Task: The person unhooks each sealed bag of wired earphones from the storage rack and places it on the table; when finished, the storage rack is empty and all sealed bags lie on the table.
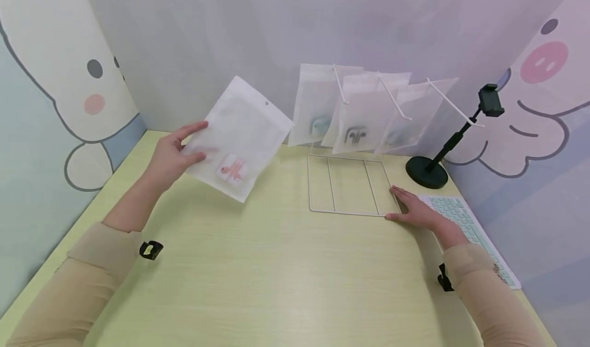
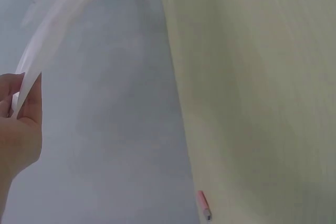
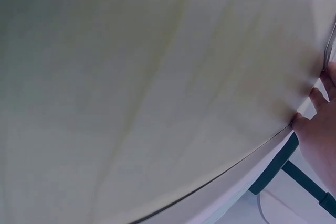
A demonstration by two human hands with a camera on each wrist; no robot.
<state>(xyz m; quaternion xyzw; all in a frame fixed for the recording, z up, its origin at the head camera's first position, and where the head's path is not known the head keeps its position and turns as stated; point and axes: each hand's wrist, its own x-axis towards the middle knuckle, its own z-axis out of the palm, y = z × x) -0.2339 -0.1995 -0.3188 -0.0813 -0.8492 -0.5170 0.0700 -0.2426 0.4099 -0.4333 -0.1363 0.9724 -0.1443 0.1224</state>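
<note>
Held pouch: white, translucent [image 1: 249, 126]; pink earphones [image 1: 232, 168] show through its lower part; tilted, left of centre in the head view, apart from the rack
Left hand [image 1: 168, 155]: pinches the pouch at its left edge, thumb and fingers close together on it; the right half of the pouch is unsupported
Right hand [image 1: 415, 211]: thumb and fingers spread wide; touches the right side of the rack's base
Wire rack [image 1: 371, 187]: base flat on the table [image 1: 286, 285], right of centre; three white prongs [image 1: 340, 83] jut forward at upper right
Hung pouches [image 1: 357, 106]: overlapping row at upper right; black earphones show in the middle, teal at the left
Hazard, pouch: could swing or fold, being pinched at one side with its contents low; the small punched hole [image 1: 266, 103] could miss a prong tip if the top edge bends
Hazard, rack: could slide or tip under a push on a prong, its wire looking light; a slack or uneven right hand would be the cause
Hazard, row: a hung pouch could be nudged along its prong, the neighbours being crowded
Hazard, phone stand [image 1: 454, 142]: at right, near the right hand; could be knocked by a rightward shove
Hazard, keyboard [image 1: 449, 208]: partly hidden by the right forearm; contact cannot be told; a dropped sleeve could drag it
</note>
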